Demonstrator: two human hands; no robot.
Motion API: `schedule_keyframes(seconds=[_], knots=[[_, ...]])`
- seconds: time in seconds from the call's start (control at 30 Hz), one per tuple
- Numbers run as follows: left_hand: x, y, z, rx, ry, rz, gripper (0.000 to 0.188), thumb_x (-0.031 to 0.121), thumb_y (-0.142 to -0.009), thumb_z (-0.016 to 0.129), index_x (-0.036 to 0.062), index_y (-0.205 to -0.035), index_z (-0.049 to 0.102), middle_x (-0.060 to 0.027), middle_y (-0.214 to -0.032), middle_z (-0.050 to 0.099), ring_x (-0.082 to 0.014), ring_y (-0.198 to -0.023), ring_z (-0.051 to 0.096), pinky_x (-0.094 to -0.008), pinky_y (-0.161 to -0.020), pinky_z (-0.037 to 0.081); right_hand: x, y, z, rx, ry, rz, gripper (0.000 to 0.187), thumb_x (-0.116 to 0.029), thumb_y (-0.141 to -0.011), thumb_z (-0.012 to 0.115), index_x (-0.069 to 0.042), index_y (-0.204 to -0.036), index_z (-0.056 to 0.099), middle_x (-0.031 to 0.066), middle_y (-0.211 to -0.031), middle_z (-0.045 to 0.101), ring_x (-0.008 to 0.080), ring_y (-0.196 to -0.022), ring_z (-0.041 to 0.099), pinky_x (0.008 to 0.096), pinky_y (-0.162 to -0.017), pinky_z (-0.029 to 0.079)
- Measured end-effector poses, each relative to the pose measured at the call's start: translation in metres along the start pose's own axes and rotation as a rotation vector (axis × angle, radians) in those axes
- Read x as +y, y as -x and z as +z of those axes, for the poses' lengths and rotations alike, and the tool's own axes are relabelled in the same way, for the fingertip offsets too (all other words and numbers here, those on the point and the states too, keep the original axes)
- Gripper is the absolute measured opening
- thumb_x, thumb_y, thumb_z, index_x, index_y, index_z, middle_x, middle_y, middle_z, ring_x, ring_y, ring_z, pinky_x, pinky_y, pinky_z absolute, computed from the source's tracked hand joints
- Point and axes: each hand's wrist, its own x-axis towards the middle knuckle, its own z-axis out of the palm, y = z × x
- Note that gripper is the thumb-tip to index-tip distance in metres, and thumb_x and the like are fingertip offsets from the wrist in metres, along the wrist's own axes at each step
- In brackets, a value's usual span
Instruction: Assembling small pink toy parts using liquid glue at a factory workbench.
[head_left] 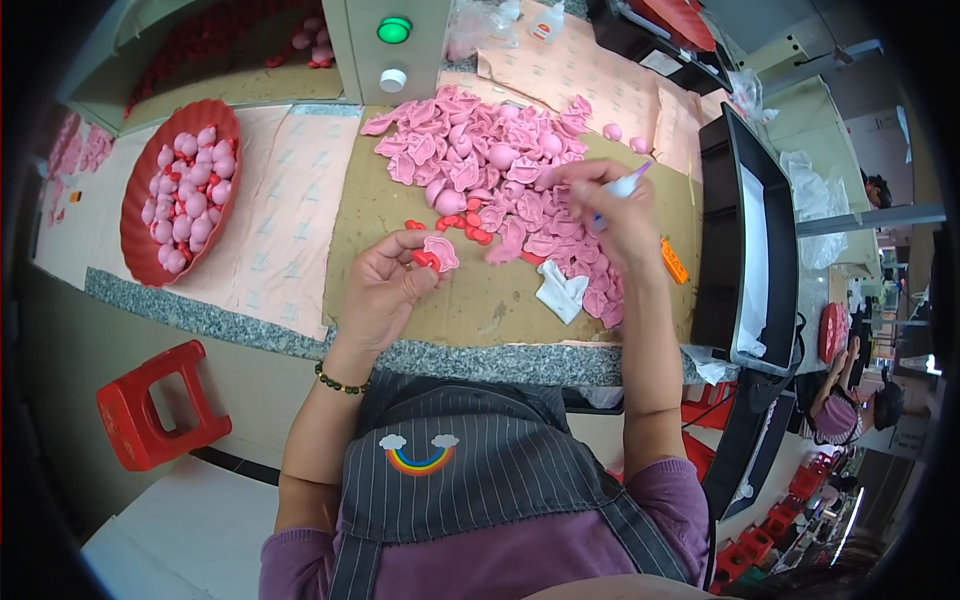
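Note:
Close to the counter's front edge, my left hand (pixel 380 290) pinches a small pink moulded piece (pixel 441 250) with a red part at its side. My right hand (pixel 622 222) is closed around a small white squeeze bottle (pixel 626 186) with a purple tip, which points up and to the right. Its thumb and index finger reach left over a heap of pink shell-like pieces (pixel 520 170); whether they touch one is unclear. Small red bow-shaped pieces (pixel 470 222) lie between my hands, at the heap's near edge.
A red fluted basket (pixel 229 125) of pink-and-red pieces stands at the left. On the right are an orange cutter (pixel 674 261) and a black tray (pixel 715 190). A white cloth (pixel 562 291) lies near the front edge. Behind stands a cabinet with a green button (pixel 394 30).

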Motion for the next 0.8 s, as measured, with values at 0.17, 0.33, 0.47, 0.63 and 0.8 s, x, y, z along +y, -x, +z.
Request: schedule_keyframes(seconds=[0.17,0.33,0.47,0.63,0.8], knots=[[0.000,-0.003,0.004,-0.006,-0.023,-0.003,0.032,-0.002,-0.079,0.061,-0.0015,-0.109,0.052,-0.0118,-0.099,0.060,-0.0166,-0.090,0.059,-0.0296,-0.080,0.050,0.029,-0.065,-0.108,0.512,0.826,-0.288,0.010,-0.009,-0.072,0.061,0.000,-0.075,0.063,0.0076,-0.070,0.064,0.0136,-0.059,0.058,0.0256,-0.051,0.043],[0.001,-0.002,0.004,0.013,-0.029,-0.015,0.032,-0.002,-0.079,0.061,-0.0020,-0.109,0.052,-0.0121,-0.099,0.060,-0.0171,-0.089,0.059,-0.0296,-0.080,0.049,0.042,-0.093,-0.128,0.551,1.261,-0.171,0.025,-0.023,-0.065,0.067,0.000,-0.073,0.062,0.0181,-0.067,0.062,0.0309,-0.063,0.061,0.0374,-0.060,0.047],[-0.001,-0.002,0.002,0.017,-0.013,-0.012,0.031,-0.002,-0.079,0.061,-0.0021,-0.109,0.052,-0.0123,-0.099,0.060,-0.0176,-0.089,0.060,-0.0299,-0.079,0.050,0.036,-0.099,-0.125,0.518,1.429,-0.041,0.025,-0.022,-0.065,0.068,0.001,-0.072,0.062,0.0196,-0.070,0.062,0.0343,-0.065,0.061,0.0390,-0.061,0.047],[-0.001,-0.003,0.004,0.024,-0.020,-0.008,0.030,-0.002,-0.079,0.061,-0.0016,-0.108,0.053,-0.0123,-0.098,0.060,-0.0173,-0.086,0.060,-0.0295,-0.077,0.050,0.027,-0.080,-0.120,0.486,0.677,-0.044,0.019,-0.012,-0.069,0.069,0.002,-0.080,0.062,0.0176,-0.077,0.063,0.0204,-0.056,0.055,0.0304,-0.052,0.043],[0.001,-0.003,0.004,0.011,-0.031,0.000,0.031,-0.001,-0.079,0.061,-0.0013,-0.109,0.052,-0.0118,-0.097,0.061,-0.0165,-0.085,0.060,-0.0286,-0.077,0.050,0.005,-0.018,-0.073,-0.090,-0.549,-0.120,0.027,-0.003,-0.075,0.064,0.001,-0.100,0.055,0.0194,-0.097,0.057,0.0092,-0.053,0.038,0.0234,-0.049,0.030]])
